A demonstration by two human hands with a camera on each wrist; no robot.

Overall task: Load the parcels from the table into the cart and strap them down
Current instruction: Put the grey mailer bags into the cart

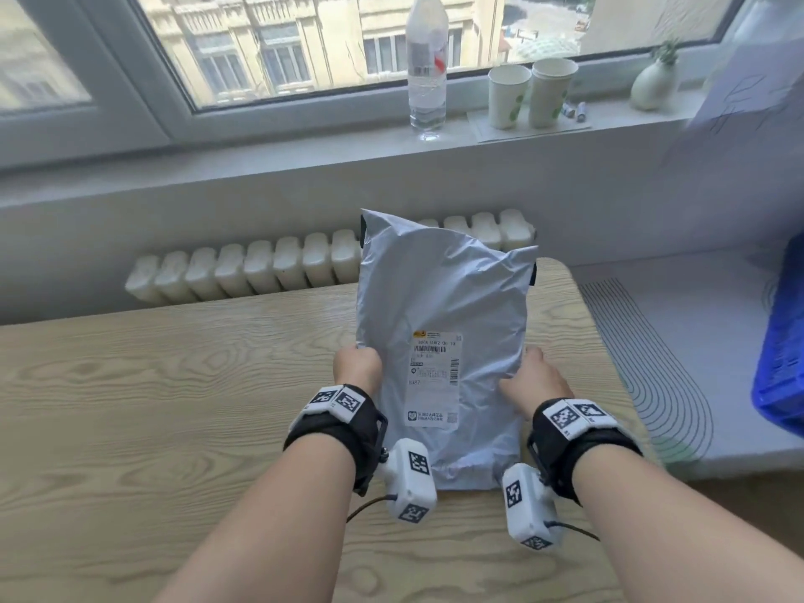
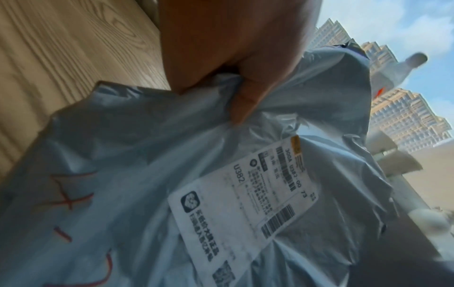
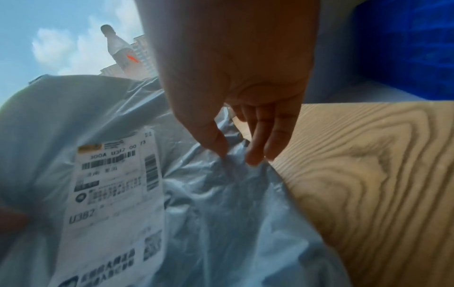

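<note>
A grey plastic mailer parcel [image 1: 439, 298] with a white shipping label stands tilted over the wooden table [image 1: 174, 385], its far end raised toward the window. My left hand [image 1: 356, 363] grips its left edge. In the left wrist view the thumb of my left hand [image 2: 233, 91] presses into the bunched film of the parcel [image 2: 147, 174], which bears red marker strokes. My right hand [image 1: 530, 380] is at the right edge. In the right wrist view my right hand [image 3: 236, 153] pinches the parcel [image 3: 221, 213] between thumb and fingertips.
A blue plastic crate [image 1: 783, 350] stands to the right on a white surface with curved lines [image 1: 674, 341]. On the windowsill are a water bottle [image 1: 427, 67], two paper cups [image 1: 530, 93] and a small vase [image 1: 654, 80]. A radiator [image 1: 261, 272] runs behind the table.
</note>
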